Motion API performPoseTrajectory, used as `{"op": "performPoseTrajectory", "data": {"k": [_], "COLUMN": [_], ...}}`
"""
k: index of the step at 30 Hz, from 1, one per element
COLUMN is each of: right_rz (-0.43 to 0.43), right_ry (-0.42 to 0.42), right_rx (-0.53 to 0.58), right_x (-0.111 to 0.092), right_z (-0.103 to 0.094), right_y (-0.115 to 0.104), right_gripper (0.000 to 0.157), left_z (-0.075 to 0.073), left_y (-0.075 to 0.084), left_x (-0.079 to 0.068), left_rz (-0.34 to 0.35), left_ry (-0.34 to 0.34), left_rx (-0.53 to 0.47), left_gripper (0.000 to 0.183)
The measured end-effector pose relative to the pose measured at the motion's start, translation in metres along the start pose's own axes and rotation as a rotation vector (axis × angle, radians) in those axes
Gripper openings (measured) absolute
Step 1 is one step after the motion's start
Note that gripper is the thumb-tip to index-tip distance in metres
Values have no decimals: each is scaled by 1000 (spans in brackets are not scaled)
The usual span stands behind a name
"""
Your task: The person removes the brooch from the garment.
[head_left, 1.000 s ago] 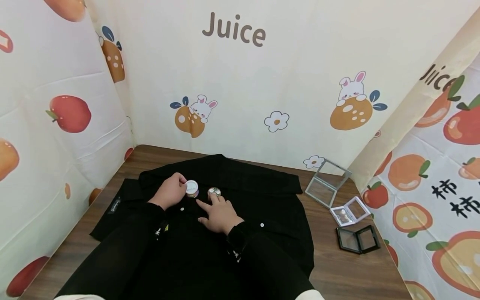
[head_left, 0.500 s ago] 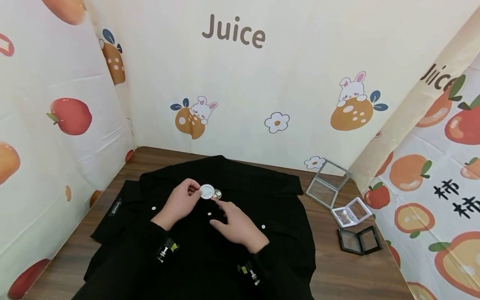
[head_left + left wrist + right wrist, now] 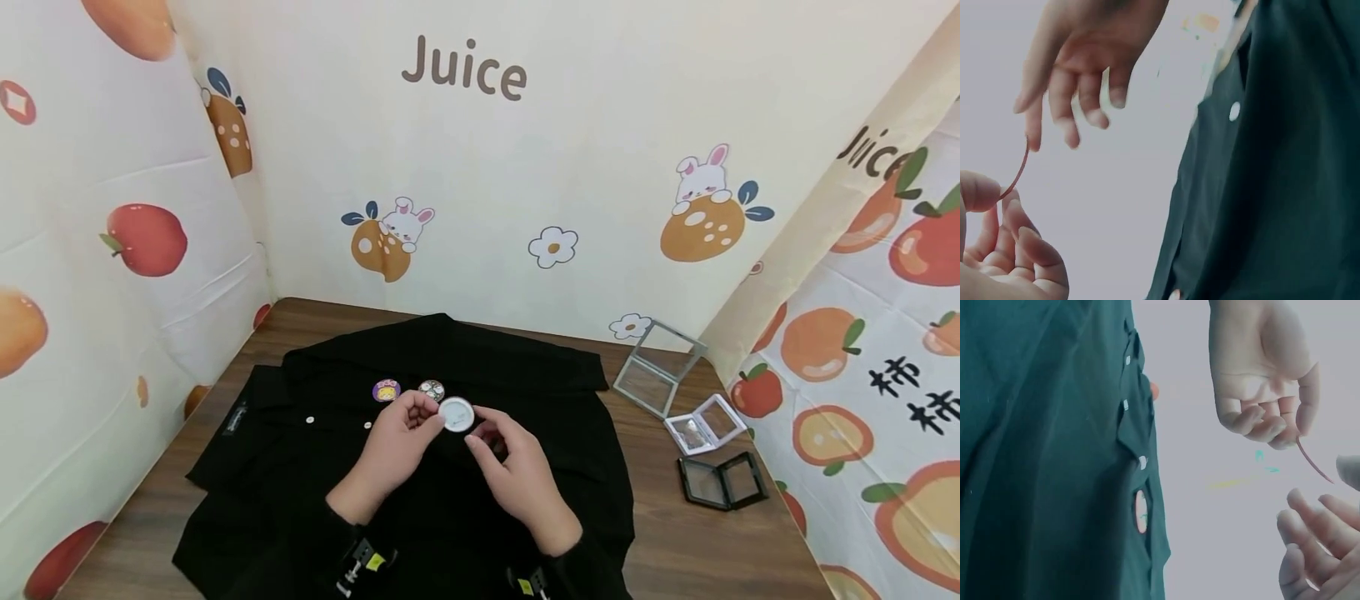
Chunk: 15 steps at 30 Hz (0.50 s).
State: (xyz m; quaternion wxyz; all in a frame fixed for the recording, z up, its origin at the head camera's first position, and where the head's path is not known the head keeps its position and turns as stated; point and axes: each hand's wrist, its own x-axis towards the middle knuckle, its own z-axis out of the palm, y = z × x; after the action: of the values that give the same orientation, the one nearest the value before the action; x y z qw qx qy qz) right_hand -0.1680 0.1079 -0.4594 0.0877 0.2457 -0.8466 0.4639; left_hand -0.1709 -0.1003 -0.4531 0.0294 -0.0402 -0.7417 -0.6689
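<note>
My left hand (image 3: 401, 442) pinches a round pin badge (image 3: 456, 414) between thumb and fingers, its pale back turned up. My right hand (image 3: 517, 471) has its fingertips right at the badge's right edge. In the left wrist view the badge (image 3: 1020, 170) shows edge-on as a thin red curve, with the right index finger (image 3: 1034, 131) at its far end and the thumb apart. Below, a black shirt (image 3: 525, 358) with white buttons lies spread out. On it rest a purple and yellow badge (image 3: 386, 390) and a flower-patterned badge (image 3: 432, 389).
To the right of the shirt, several hinged frames stand opened on the wooden table (image 3: 660, 550): a grey one (image 3: 648, 375), a white one (image 3: 693, 433) and a black one (image 3: 712, 483). Fruit-printed curtains (image 3: 480, 167) enclose the back and sides.
My left hand has lifted the badge and brought it right and nearer, uncovering the purple and yellow one. My right hand has left the flower-patterned badge and moved right and nearer, up to the held badge's edge.
</note>
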Motion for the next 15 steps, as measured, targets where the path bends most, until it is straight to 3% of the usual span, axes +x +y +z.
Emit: {"op": "performPoseTrajectory", "data": {"k": [5, 15], "right_rz": [-104, -187], "right_ry": [108, 153], "right_rx": [40, 112], "right_x": [-7, -22], "right_z": [-5, -10], "right_y": [-10, -15], "right_gripper": [26, 29], "left_z": [11, 18], "left_y": [9, 21], "left_x": [-19, -36], "left_rz": [57, 52], "left_ry": [-3, -73], "left_rx": [-39, 33], "left_gripper": [9, 10]}}
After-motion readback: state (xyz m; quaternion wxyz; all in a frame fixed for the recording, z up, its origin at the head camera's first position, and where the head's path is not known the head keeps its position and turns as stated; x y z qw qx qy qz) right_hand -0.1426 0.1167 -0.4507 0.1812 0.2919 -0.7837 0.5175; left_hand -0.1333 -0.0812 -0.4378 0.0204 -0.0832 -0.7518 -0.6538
